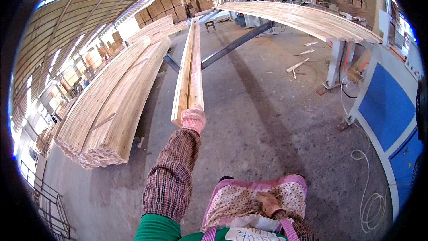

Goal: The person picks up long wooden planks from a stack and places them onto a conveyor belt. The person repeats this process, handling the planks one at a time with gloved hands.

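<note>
My left arm, in a checked sleeve, reaches forward. My left hand (pixel 193 118), in a pink knitted glove, is closed around the near end of long, narrow wooden boards (pixel 189 69). At least two boards lie side by side with a dark gap between them, and they stretch away from me over dark metal support bars (pixel 238 44). Low in front of my body, my right hand (pixel 269 204) rests against a flowered apron (pixel 236 198) with a pink border. Its fingers look loosely extended, and nothing shows in them.
To the left lies a large stack of long boards (pixel 113 102). A wide row of boards (pixel 303 18) rests at the far right, beside a white-and-blue machine (pixel 385 107). A pale hose (pixel 368 187) coils on the floor near it. Wood scraps (pixel 297 65) lie beyond, and a small stool (pixel 210 26) stands farther back.
</note>
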